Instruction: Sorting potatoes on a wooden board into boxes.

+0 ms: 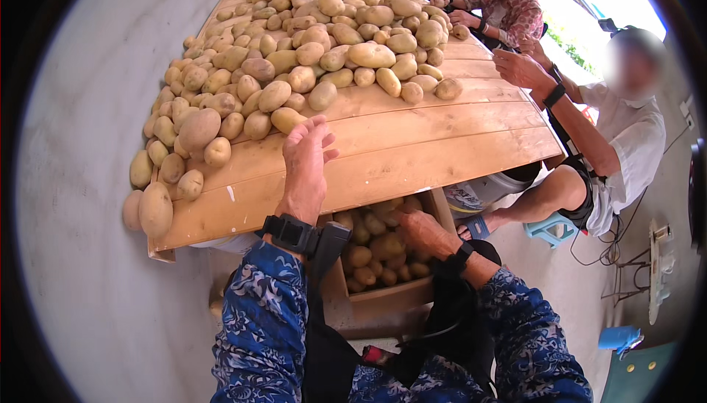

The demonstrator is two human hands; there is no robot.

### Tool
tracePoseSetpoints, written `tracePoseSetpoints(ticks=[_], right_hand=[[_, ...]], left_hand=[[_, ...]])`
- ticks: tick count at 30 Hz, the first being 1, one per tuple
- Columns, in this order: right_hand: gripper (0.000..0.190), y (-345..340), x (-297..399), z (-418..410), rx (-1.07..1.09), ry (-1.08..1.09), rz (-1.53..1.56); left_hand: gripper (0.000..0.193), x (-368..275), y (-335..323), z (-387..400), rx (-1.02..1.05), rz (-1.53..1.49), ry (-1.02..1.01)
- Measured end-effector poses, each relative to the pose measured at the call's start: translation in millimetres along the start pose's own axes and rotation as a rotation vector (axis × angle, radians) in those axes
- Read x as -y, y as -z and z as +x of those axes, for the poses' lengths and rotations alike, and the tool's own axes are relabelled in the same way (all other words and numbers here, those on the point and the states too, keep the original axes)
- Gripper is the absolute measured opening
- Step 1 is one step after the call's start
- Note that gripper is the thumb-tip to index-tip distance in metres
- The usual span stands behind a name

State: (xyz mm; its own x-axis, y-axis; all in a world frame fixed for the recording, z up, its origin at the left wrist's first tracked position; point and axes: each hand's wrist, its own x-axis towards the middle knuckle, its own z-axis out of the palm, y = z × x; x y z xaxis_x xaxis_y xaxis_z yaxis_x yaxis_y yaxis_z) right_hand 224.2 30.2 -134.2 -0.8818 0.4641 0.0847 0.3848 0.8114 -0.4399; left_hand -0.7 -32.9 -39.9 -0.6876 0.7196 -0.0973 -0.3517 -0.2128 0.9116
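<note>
A large heap of potatoes [309, 52] covers much of the wooden plank table [442, 143]. My left hand [306, 162] is over the near part of the tabletop, fingers apart and holding nothing. Its fingertips are beside a yellowish potato [286, 119] at the heap's near edge; whether they touch it is unclear. Below the table's front edge stands a wooden box [389, 297] with many potatoes [362, 256] inside. My right hand [424, 230] reaches down into that box at its right side. Its fingertips are hard to make out, so a grip cannot be confirmed.
A person in a white shirt [635, 143] sits at the table's right side, with others [511, 10] farther along. A bucket [486, 187] is under the right edge, near a blue stool [549, 229]. The pale wall [110, 99] borders the left side.
</note>
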Motion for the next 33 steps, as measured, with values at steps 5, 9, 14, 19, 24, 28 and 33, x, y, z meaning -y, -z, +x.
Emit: tracePoseSetpoints(ticks=[5,9,14,19,24,28,33], right_hand=[[0.015,35.1,19.1,8.5,-0.378,0.347,0.004],[0.021,63.6,28.1,23.9,-0.414,0.386,-0.046],[0.01,77.2,26.7,45.0,-0.299,0.191,-0.078],[0.01,70.4,13.3,60.9,-0.232,0.042,-0.146],[0.012,60.4,7.4,64.2,-0.215,-0.018,-0.151],[0.014,63.2,11.4,65.9,-0.244,0.011,-0.137],[0.013,73.6,19.4,74.9,-0.144,-0.12,-0.136]], left_hand=[[0.028,12.4,-7.2,4.7,-0.024,0.001,0.036],[0.028,17.7,-16.5,5.0,-0.025,-0.017,0.078],[0.023,19.5,-24.6,-0.2,0.061,-0.02,0.006],[0.022,19.4,-30.1,-4.2,0.003,0.041,0.118],[0.021,19.1,-26.0,-5.1,0.047,-0.004,0.05],[0.025,16.5,-22.1,-1.7,0.047,-0.019,0.028],[0.028,9.4,-14.6,-0.9,0.01,-0.031,0.012]])
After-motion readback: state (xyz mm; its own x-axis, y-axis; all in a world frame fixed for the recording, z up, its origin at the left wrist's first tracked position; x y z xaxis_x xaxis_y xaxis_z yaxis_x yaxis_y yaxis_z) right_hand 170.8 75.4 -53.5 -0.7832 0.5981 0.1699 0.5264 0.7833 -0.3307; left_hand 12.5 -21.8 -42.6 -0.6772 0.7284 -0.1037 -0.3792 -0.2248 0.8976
